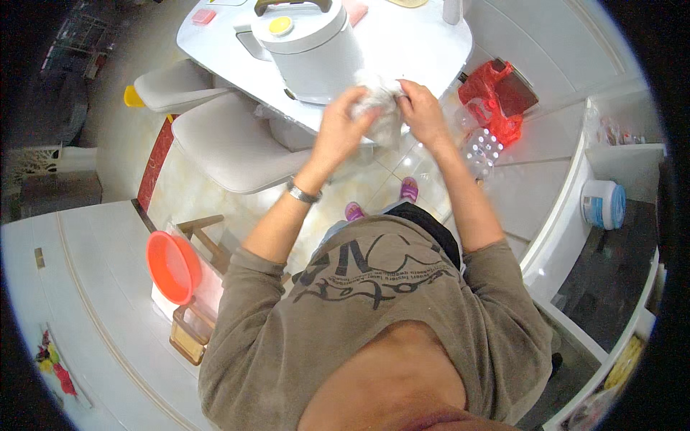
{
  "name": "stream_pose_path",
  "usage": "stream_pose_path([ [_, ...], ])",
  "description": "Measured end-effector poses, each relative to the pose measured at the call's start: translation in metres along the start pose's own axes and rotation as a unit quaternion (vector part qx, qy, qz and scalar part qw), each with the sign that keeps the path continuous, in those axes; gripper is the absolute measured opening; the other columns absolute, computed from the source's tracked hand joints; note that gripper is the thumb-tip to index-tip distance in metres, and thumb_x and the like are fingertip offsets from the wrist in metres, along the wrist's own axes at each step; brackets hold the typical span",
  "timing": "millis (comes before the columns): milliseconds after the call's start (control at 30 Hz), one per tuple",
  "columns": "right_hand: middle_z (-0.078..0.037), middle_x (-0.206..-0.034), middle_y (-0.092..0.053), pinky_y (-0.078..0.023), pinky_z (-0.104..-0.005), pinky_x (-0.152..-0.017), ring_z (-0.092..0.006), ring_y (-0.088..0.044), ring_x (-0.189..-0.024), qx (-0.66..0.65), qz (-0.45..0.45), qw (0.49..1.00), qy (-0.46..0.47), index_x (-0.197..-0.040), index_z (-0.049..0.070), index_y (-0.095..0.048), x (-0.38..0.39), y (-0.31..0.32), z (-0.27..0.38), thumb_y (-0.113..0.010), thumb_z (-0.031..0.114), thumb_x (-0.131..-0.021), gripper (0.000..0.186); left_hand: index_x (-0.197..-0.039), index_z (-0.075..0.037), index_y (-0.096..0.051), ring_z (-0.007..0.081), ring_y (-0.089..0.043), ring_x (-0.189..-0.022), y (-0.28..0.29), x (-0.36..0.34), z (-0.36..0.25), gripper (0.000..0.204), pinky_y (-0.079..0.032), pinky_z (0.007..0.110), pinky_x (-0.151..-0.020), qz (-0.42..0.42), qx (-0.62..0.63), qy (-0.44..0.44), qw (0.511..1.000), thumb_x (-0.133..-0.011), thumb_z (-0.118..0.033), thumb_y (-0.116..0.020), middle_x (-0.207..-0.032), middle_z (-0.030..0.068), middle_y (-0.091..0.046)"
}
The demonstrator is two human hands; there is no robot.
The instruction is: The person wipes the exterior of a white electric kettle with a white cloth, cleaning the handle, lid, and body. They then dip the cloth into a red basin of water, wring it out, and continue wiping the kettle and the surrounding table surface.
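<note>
- Both hands are up in front of the chest, and between them sits a crumpled white cloth [379, 108], blurred and bunched into a loose wad.
- Left hand [339, 126] is curled around the near-left side of the cloth, fingers wrapped into the folds, a firm clutch rather than a flat palm.
- A metal wristwatch [302, 192] shows on the left wrist just below that hand.
- Right hand [422, 111] pinches the cloth's right edge, fingers bent and closed onto the fabric, thumb side turned toward the left hand.
- The two hands are close together, with only the wad of cloth between them; how tightly each finger presses is lost in the blur.
- Just beyond the left hand stands a white rice cooker [309, 47] with a yellow button on its lid and a dark handle, set on a white table [417, 43].
- The cloth hangs over the table's near edge, right beside the cooker's lower corner; whether it touches the cooker I cannot tell.
- To the right of the right hand, down on the floor, lies a red plastic bag [496, 93] with clear plastic bottles [480, 147] near it.
- Left of the left hand, a pale padded stool [230, 144] is tucked against the table.
- Far below-left of the hands, an orange bowl [172, 267] rests on a stand.
</note>
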State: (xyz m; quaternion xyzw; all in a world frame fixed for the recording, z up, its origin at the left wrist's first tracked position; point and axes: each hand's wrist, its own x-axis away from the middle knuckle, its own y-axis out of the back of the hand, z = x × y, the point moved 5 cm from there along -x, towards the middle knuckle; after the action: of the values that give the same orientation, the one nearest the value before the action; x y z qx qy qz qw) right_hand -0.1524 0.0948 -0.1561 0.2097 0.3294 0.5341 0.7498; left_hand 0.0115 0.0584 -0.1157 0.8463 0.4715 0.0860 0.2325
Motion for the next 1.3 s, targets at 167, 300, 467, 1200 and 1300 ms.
stream_pose_path([
  [167, -0.008, -0.103, -0.058, -0.043, -0.0322, -0.085, -0.0228, -0.055, -0.093, -0.292, -0.053, 0.930, -0.217, -0.112, 0.007, -0.056, -0.004, -0.043, -0.025, -0.054, 0.024, -0.085, 0.032, -0.117, -0.009, -0.056, 0.0259, -0.057, -0.097, 0.001, 0.028, -0.017, 0.035, -0.046, 0.035, -0.083, 0.046, -0.119, -0.234, 0.964, -0.082, -0.013, -0.061, -0.111, 0.0126, -0.057],
  [300, -0.009, -0.105, -0.053, -0.041, -0.0357, -0.087, -0.0246, -0.050, -0.097, -0.421, -0.097, 0.869, -0.242, -0.116, 0.006, -0.049, -0.051, -0.016, 0.036, -0.054, 0.030, -0.085, 0.040, -0.116, -0.005, -0.053, 0.0317, -0.048, -0.111, 0.122, -0.023, 0.005, 0.033, -0.040, 0.039, -0.093, -0.206, -0.125, -0.133, 0.961, -0.083, -0.007, -0.054, -0.116, 0.0169, -0.053],
  [467, -0.014, -0.116, -0.045, -0.037, -0.0416, -0.090, -0.0287, -0.044, -0.108, -0.109, -0.320, 0.935, 0.105, -0.125, 0.006, -0.040, -0.125, -0.013, 0.084, -0.057, 0.032, -0.082, 0.052, -0.125, -0.001, -0.047, 0.0314, -0.046, -0.116, 0.195, -0.104, 0.027, 0.037, -0.034, 0.040, -0.098, -0.298, -0.247, -0.293, 0.874, -0.093, -0.020, -0.040, -0.126, 0.0163, -0.049],
  [1200, -0.025, -0.138, -0.023, -0.025, -0.0544, -0.101, -0.0424, -0.025, -0.128, 0.006, -0.404, 0.912, 0.068, -0.139, 0.001, -0.009, -0.074, -0.159, 0.046, -0.069, 0.040, -0.069, 0.100, -0.088, 0.001, -0.051, 0.0410, -0.045, -0.085, 0.184, -0.182, 0.085, 0.032, -0.034, 0.048, -0.079, -0.199, -0.239, -0.235, 0.921, -0.095, -0.021, -0.029, -0.090, 0.0223, -0.054],
  [1300, -0.024, -0.135, -0.028, -0.028, -0.0478, -0.101, -0.0403, -0.030, -0.124, -0.046, -0.319, 0.947, -0.006, -0.137, 0.000, -0.015, -0.055, -0.176, 0.012, -0.070, 0.038, -0.068, 0.096, -0.083, 0.005, -0.050, 0.0401, -0.049, -0.077, 0.186, -0.192, 0.089, 0.037, -0.036, 0.047, -0.071, -0.183, -0.257, -0.253, 0.915, -0.095, -0.024, -0.029, -0.082, 0.0245, -0.056],
])
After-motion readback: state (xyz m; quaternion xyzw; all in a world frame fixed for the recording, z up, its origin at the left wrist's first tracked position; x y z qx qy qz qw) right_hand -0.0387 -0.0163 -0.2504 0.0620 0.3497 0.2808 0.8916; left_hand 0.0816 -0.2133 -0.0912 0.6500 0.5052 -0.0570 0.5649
